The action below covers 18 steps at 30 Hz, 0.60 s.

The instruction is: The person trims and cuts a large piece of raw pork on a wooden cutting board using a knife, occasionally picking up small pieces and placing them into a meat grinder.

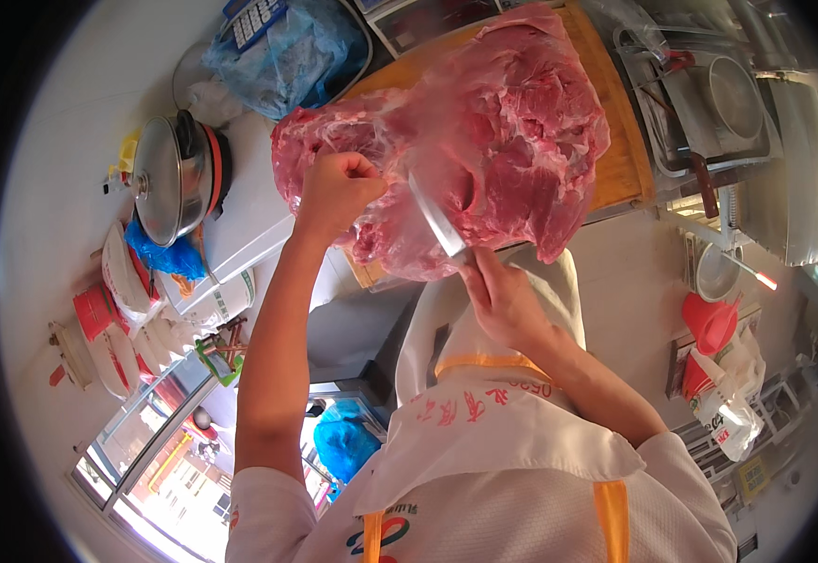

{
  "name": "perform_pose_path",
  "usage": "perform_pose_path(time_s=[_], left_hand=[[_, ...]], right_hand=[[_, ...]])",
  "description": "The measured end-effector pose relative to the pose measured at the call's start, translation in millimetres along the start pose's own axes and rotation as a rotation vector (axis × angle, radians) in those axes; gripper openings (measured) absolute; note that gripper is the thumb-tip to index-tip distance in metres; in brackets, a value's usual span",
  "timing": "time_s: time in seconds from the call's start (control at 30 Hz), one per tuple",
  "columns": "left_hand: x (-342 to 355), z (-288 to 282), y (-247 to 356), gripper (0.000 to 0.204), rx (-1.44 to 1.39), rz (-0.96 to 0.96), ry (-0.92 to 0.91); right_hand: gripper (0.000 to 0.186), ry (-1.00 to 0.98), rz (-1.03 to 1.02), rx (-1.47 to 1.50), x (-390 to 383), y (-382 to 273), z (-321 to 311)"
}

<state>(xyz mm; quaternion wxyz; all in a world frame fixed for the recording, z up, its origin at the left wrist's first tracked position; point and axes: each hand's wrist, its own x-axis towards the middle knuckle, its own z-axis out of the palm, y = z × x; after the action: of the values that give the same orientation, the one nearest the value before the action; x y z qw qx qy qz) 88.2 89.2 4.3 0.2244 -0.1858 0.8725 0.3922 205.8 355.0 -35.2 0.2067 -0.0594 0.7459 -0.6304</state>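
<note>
A large slab of raw red meat (531,131) is spread over a wooden cutting board (620,122) and hangs over its near edge. My right hand (503,296) grips a knife (437,218) by its handle, mostly hidden in the fingers. The blade slants up and left, lying against the middle of the meat. Left of the blade, my left hand (341,195) is closed in a pinch on the meat's surface. The fingertips seem to hold a bit of it, though the exact hold is blurred.
A lidded pan (170,183) stands on the left counter, near a blue plastic bag (282,61) in a tub. To the right are a metal tray (695,113) with a round pan (735,98) and a red-brown handle (703,183). Red scoops (709,324) hang lower right.
</note>
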Motion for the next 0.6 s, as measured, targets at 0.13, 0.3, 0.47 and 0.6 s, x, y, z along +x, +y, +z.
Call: perform_pose_path(time_s=[0.13, 0.3, 0.47, 0.6], left_hand=[[1, -2, 3, 0.013, -0.224, -0.086, -0.05], [-10, -7, -8, 0.011, -0.269, -0.194, -0.04], [-18, -4, -9, 0.007, -0.468, -0.214, -0.004], [-13, -6, -6, 0.007, -0.517, -0.24, -0.014]], right_hand=[[0.014, -0.019, -0.013, -0.06, 41, 2, -2], [0.011, -0.167, 0.014, -0.098, -2, 7, -17], [0.014, -0.073, -0.035, -0.02, 23, -6, -41], [0.016, -0.156, 0.057, -0.137, 61, -3, -29]])
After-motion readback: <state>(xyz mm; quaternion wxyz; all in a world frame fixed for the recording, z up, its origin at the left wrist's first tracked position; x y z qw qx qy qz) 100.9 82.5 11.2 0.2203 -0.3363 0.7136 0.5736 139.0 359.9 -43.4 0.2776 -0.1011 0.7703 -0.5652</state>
